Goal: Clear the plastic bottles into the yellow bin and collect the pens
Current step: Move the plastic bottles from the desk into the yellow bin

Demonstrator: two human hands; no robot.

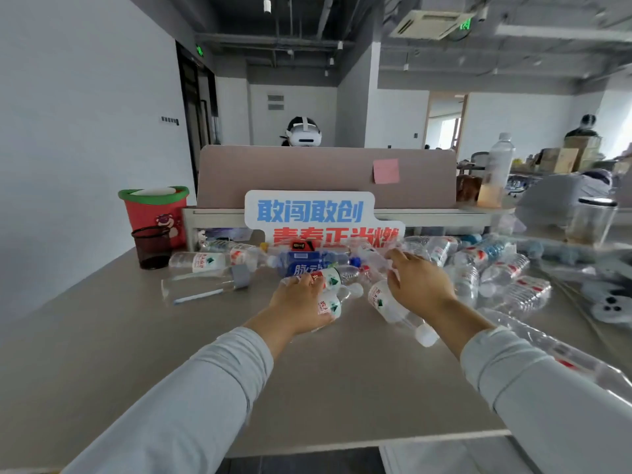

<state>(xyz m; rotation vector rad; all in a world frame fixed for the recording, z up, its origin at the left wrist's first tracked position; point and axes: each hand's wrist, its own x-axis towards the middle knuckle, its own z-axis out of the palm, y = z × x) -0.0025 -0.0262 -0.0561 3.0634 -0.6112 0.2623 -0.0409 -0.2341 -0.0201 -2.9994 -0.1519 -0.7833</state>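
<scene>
My left hand (299, 304) grips a small clear bottle (331, 304) with a red and green label, near the table's middle. My right hand (419, 285) curls its fingers over another clear bottle (388, 307), whose white cap points toward me. Beyond both hands lies a blue bottle (307, 263). A heap of clear bottles (496, 273) spreads to the right. A blue and white pen (198, 296) lies on the table to the left, with a second pen just behind it. No yellow bin is in view.
A black mesh pen cup (152, 248) and a red bin with a green rim (154, 213) stand at the back left. A lettered sign (318, 213) leans on the pink divider (290, 172). A long clear bottle (564, 357) lies at the right front. A person sits behind the divider.
</scene>
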